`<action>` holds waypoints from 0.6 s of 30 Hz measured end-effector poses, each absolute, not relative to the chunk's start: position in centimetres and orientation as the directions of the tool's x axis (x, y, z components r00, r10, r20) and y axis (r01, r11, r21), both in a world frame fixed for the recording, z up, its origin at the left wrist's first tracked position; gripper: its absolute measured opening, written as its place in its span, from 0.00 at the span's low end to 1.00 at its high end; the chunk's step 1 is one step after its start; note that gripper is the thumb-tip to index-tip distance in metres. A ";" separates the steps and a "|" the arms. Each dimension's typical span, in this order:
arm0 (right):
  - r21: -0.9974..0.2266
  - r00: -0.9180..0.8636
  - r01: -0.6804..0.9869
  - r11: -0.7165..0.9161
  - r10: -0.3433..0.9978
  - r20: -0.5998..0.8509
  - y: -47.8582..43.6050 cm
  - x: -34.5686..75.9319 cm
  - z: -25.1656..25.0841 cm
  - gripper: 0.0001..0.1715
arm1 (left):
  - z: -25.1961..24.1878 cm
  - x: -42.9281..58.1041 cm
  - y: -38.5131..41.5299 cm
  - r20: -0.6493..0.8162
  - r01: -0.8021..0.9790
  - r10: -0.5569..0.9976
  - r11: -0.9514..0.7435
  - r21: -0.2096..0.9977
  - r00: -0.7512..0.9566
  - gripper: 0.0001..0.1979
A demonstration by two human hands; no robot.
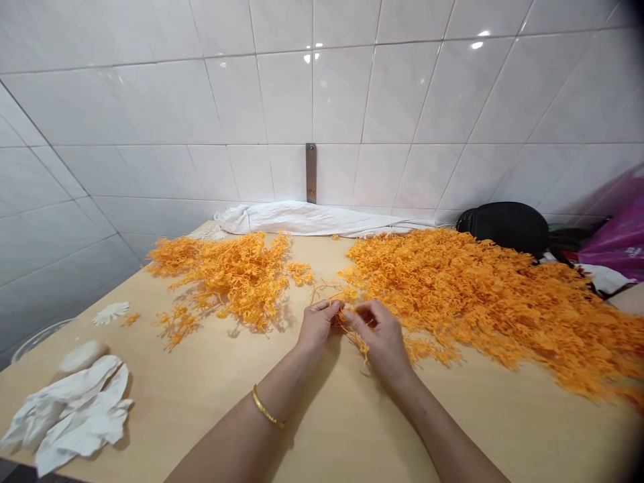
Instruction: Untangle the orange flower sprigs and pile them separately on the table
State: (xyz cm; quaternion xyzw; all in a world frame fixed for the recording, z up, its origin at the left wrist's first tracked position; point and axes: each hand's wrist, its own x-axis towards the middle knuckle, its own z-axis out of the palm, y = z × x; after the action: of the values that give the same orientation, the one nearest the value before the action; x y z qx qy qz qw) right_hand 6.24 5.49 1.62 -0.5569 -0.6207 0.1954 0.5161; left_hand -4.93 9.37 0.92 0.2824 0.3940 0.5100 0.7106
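Note:
Between my two hands is a small cluster of thin orange strands [358, 341], part of it hidden by the fingers. My left hand [320, 325] pinches the strands between thumb and fingers. Opposite it, my right hand [385, 339] is closed on the same cluster, its thumb near my left fingertips. A large heap of orange stringy pieces [483, 302] spreads just beyond and to the right of my right hand. Left of my hands lies a smaller, looser pile of orange pieces [241, 278].
Crumpled white cloth [85, 409] and a pale rounded lump [83, 355] lie at the table's [201, 402] left. A white frilly piece [111, 312] is behind them. Rolled white fabric [302, 218] runs along the tiled wall. A black case [508, 225] and purple bag [618, 228] stand back right.

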 end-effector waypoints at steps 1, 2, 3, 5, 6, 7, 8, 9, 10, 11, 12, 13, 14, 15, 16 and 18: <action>-0.790 0.096 0.530 0.308 0.904 0.417 5.5 6.0 1.5 0.09 | 1.0 -4.8 9.2 -0.267 -0.527 0.946 0.323 0.786 0.182 0.08; -0.768 0.062 0.558 0.315 0.907 0.417 5.5 5.8 1.4 0.08 | 1.0 -4.7 9.1 -0.264 -0.545 0.944 0.330 0.771 0.198 0.08; -0.752 0.045 0.575 0.322 0.905 0.422 5.7 5.8 1.2 0.07 | 1.1 -4.6 9.0 -0.269 -0.555 0.939 0.343 0.758 0.213 0.08; -0.741 0.035 0.585 0.329 0.903 0.429 5.9 5.8 0.9 0.05 | 1.2 -4.5 8.8 -0.292 -0.560 0.924 0.381 0.736 0.245 0.07; -0.742 0.037 0.585 0.327 0.904 0.427 6.0 5.8 0.8 0.05 | 1.3 -4.5 8.7 -0.310 -0.561 0.914 0.406 0.722 0.263 0.06; -0.747 0.039 0.583 0.320 0.907 0.419 6.1 5.9 0.7 0.06 | 1.4 -4.6 8.7 -0.326 -0.562 0.901 0.432 0.705 0.285 0.05; -0.755 0.039 0.577 0.312 0.912 0.407 6.1 6.0 0.6 0.07 | 1.5 -4.7 8.7 -0.336 -0.563 0.888 0.459 0.687 0.313 0.04; -0.766 0.035 0.565 0.307 0.918 0.394 6.1 6.1 0.6 0.06 | 1.6 -4.8 8.8 -0.339 -0.564 0.874 0.484 0.669 0.348 0.04; -0.779 0.026 0.547 0.308 0.923 0.383 6.1 6.1 0.7 0.05 | 1.8 -4.9 8.8 -0.336 -0.562 0.858 0.509 0.652 0.388 0.04; -0.790 0.011 0.526 0.314 0.927 0.375 6.0 6.1 0.8 0.04 | 1.8 -5.0 8.8 -0.331 -0.556 0.844 0.529 0.641 0.422 0.04; -0.799 -0.009 0.507 0.324 0.929 0.371 5.9 6.0 0.9 0.05 | 1.9 -5.1 8.9 -0.323 -0.545 0.835 0.540 0.641 0.446 0.04; -0.801 -0.026 0.497 0.334 0.928 0.371 5.9 6.0 1.0 0.06 | 1.9 -5.2 8.9 -0.313 -0.534 0.834 0.537 0.653 0.455 0.05; -0.797 -0.041 0.497 0.343 0.927 0.373 5.8 5.9 1.1 0.08 | 1.8 -5.2 8.9 -0.304 -0.524 0.839 0.524 0.671 0.450 0.05; -0.790 -0.050 0.505 0.348 0.925 0.375 5.7 5.9 1.2 0.08 | 1.7 -5.2 8.9 -0.302 -0.519 0.850 0.508 0.688 0.433 0.06; -0.781 -0.052 0.519 0.348 0.924 0.378 5.7 5.8 1.3 0.08 | 1.6 -5.1 9.0 -0.305 -0.521 0.860 0.494 0.696 0.408 0.07; -0.767 -0.034 0.548 0.334 0.925 0.378 5.6 5.8 1.3 0.08 | 1.3 -5.1 9.1 -0.323 -0.550 0.870 0.488 0.678 0.373 0.08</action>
State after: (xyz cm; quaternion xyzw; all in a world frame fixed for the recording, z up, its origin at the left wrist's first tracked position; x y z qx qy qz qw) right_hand 5.83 5.60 1.32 -0.5364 -0.6866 0.2130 0.4420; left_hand -5.07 9.11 1.31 0.2370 0.3369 0.4472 0.7939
